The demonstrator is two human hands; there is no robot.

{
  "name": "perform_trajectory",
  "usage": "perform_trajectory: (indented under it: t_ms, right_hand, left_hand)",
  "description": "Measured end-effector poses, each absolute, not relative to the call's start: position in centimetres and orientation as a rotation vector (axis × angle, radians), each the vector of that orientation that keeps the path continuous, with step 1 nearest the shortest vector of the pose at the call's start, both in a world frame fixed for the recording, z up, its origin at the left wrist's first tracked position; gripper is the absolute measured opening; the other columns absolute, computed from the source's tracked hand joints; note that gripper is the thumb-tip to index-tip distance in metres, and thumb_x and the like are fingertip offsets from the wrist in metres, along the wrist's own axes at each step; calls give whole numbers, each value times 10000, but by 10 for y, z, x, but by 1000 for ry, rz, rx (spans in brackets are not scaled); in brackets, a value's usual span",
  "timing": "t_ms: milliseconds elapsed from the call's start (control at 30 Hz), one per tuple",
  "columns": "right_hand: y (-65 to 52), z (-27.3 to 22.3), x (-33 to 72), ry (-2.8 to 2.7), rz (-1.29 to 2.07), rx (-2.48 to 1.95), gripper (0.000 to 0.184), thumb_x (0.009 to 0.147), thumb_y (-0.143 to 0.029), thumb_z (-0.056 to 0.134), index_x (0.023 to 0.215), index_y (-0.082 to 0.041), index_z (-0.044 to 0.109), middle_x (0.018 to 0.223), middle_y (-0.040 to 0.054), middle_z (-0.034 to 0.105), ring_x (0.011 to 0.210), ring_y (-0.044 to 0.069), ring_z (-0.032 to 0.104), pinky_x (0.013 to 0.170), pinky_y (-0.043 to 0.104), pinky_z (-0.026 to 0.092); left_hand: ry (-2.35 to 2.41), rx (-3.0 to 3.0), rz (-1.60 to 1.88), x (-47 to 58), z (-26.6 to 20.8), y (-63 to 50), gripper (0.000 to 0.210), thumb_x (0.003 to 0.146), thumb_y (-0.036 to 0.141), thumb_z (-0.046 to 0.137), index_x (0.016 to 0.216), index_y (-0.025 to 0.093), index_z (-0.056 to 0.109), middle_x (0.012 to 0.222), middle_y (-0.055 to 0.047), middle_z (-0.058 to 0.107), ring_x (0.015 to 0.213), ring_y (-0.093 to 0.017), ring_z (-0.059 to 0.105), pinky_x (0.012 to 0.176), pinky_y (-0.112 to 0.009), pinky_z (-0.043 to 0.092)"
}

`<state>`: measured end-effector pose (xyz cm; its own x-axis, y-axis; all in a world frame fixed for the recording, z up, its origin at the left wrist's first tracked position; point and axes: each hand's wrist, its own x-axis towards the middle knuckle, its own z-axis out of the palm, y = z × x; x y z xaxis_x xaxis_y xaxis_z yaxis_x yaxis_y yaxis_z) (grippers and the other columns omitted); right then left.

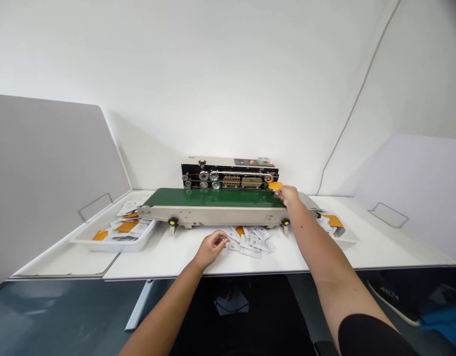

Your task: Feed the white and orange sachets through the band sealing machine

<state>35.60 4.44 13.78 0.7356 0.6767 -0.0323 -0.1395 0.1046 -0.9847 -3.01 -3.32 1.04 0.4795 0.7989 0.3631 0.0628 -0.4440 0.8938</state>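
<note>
My right hand [287,194] pinches a small orange packet [275,186] at the right end of the band sealing machine [231,175], close to its rollers. Below the packet runs the machine's green conveyor belt [213,198]. My left hand [212,247] is low over the white table, its fingers loosely curled and nothing visible in them. Its fingertips are beside a loose pile of white printed packets [252,243], with a bit of orange showing among them, in front of the conveyor. Whether the fingertips touch the pile is unclear.
On the left, a white plastic tray [114,245] holds orange and white packets. Another tray [348,241] with similar packets stands on the right, partly behind my right arm. Grey partitions [50,173] flank the table, and a cable [357,99] runs down the wall.
</note>
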Motion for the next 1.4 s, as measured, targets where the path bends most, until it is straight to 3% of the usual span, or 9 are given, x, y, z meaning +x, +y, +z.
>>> perform_trajectory:
  t_ms: [233, 433, 567, 700, 933, 1033, 1133, 1233, 1400]
  right_hand:
    - [50, 145, 327, -598, 654, -1376, 290, 754, -173, 754, 1008, -102, 634, 754, 37, 624, 645, 146, 629, 625, 282, 587]
    - [-14, 119, 283, -1186, -248, -1376, 259, 924, -288, 536, 1129, -184, 654, 1130, 108, 627, 1092, 223, 571, 1001, 374, 454]
    - [-54, 64, 230, -1918, -181, -1381, 202, 912, -313, 595, 1071, -219, 677, 1031, 62, 686, 1009, 222, 597, 925, 341, 461]
    - [-62, 25, 199, -2089, -143, -1536, 496, 826, -458, 723, 1233, -202, 602, 1167, 90, 668, 1107, 257, 571, 980, 385, 419]
    - [-62, 8, 190, -2066, -153, -1630, 262, 885, -372, 637, 1077, -194, 655, 1118, 84, 677, 1087, 246, 577, 1000, 382, 400]
    - [-69, 10, 189, -2080, -160, -1578, 352, 822, -367, 682, 1134, -212, 632, 1128, 74, 665, 1099, 257, 565, 1076, 441, 333]
    - [-75, 12, 189, -2116, -160, -1528, 496, 761, -376, 725, 1216, -228, 593, 1198, 76, 633, 1125, 267, 551, 1138, 515, 234]
    - [-76, 11, 189, -2191, -168, -1476, 334, 818, -273, 664, 1147, -231, 622, 1114, 58, 651, 1082, 232, 570, 1144, 505, 220]
    - [-70, 4, 190, -2261, -272, -1299, 185, 910, -168, 570, 1062, -218, 664, 1042, 42, 685, 1054, 193, 577, 1133, 413, 271]
  left_hand:
    - [750, 1890, 1029, -30, 17, -33, 228, 894, 396, 603, 978, 185, 621, 936, -70, 726, 779, -183, 685, 732, -297, 540]
    - [819, 2083, 1038, -26, 26, -30, 196, 890, 367, 588, 971, 200, 653, 953, -49, 727, 854, -187, 672, 759, -287, 530]
    - [832, 2203, 952, -21, 28, -26, 209, 896, 380, 566, 976, 209, 658, 966, -40, 712, 817, -177, 650, 745, -282, 529]
    - [849, 2245, 939, -17, 28, -24, 235, 894, 407, 569, 993, 215, 663, 972, -41, 711, 809, -182, 652, 730, -279, 532]
    - [855, 2280, 946, -16, 25, -21, 250, 905, 428, 567, 981, 213, 668, 979, -46, 714, 814, -179, 654, 723, -275, 536]
    - [865, 2313, 931, -16, 22, -18, 252, 916, 421, 555, 999, 210, 667, 997, -52, 714, 834, -187, 661, 726, -285, 543]
    - [859, 2420, 980, -16, 16, -12, 261, 920, 403, 553, 1053, 208, 665, 1080, -77, 710, 983, -229, 658, 862, -356, 542]
    - [848, 2557, 1009, -13, 8, -6, 358, 900, 380, 586, 1202, 191, 625, 1274, -119, 652, 1197, -284, 586, 1052, -467, 453]
    - [920, 2720, 817, -8, -6, -3, 588, 830, 378, 673, 1373, 198, 537, 1432, -133, 550, 1342, -333, 488, 1125, -508, 394]
